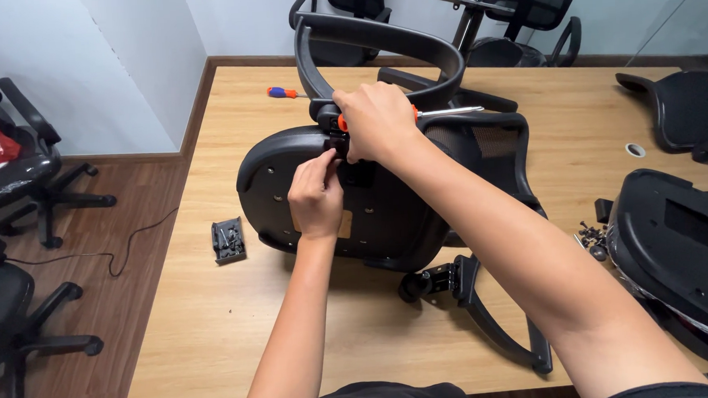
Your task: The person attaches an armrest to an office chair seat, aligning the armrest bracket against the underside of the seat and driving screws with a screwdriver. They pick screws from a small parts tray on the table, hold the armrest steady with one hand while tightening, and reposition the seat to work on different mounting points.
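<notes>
Head view: right hand (378, 121) was fisted on the orange-handled screwdriver (446, 112), left hand (315, 194) pinched something unseen at the bracket on the upturned chair seat (272, 183); a slip could've jabbed those fingers.

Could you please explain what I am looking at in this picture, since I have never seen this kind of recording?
This is one view from a camera worn on a person's head, looking down at their own two bare hands. On a light wooden table lies an upturned black plastic office chair seat with its armrest. The right hand grips an orange-handled screwdriver at the armrest bracket; the left hand pinches a small part just below. A second orange and blue screwdriver and a small black tray of screws lie nearby. Other chair parts sit at the right.
</notes>
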